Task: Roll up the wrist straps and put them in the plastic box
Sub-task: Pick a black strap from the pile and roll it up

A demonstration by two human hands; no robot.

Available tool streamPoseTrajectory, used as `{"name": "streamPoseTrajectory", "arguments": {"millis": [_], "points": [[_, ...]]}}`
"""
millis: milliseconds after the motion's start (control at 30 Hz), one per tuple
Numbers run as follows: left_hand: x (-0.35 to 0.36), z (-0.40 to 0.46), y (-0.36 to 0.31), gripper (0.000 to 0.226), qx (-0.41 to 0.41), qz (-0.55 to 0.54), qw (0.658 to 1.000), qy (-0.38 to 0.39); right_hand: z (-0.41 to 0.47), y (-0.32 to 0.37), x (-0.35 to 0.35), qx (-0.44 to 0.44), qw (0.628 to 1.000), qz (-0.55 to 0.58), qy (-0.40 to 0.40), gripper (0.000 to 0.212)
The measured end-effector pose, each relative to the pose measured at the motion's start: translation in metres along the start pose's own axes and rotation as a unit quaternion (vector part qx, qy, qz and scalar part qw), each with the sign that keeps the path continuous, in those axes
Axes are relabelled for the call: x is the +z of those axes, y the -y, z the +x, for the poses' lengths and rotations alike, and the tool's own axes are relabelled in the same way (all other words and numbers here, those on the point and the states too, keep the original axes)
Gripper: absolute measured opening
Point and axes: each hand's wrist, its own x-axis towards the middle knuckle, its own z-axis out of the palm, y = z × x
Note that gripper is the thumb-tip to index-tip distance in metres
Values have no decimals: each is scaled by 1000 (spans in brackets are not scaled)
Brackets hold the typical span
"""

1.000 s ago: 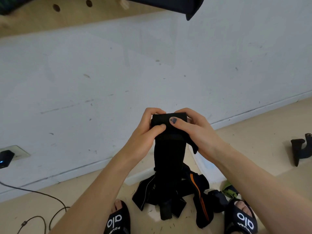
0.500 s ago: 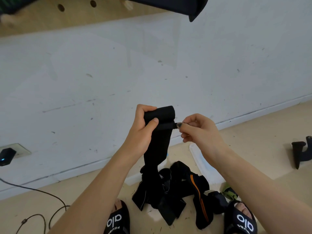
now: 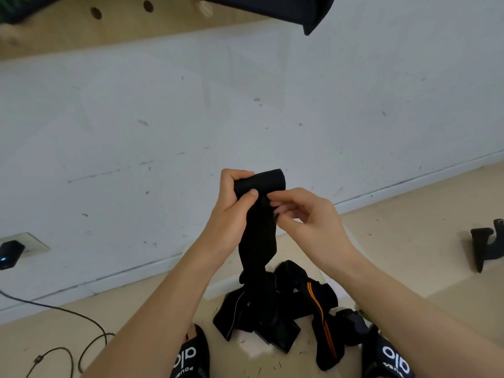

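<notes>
Above floor pile (image 3: 275,315) | left grip (image 3: 231,211) clamps strap roll (image 3: 261,182) | right grip (image 3: 305,214) pinches strap's edge

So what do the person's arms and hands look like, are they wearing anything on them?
Both forearms are bare, with no sleeves, gloves, watch or rings in view. The left hand has a short, unpainted thumbnail. The right hand shows dark polish on one fingernail. Lower down, the person wears black slide sandals with white lettering.

A scuffed white wall (image 3: 245,110) meets a beige floor (image 3: 409,227); a pegboard (image 3: 81,25) hangs above, a cable (image 3: 68,312) trails left.
</notes>
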Motion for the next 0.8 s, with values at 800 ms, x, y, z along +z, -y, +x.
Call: {"name": "streamPoseTrajectory", "arguments": {"millis": [800], "points": [[3, -6, -4, 28, 12, -16, 998, 59, 12, 3, -18, 91, 982, 142, 89, 36]]}}
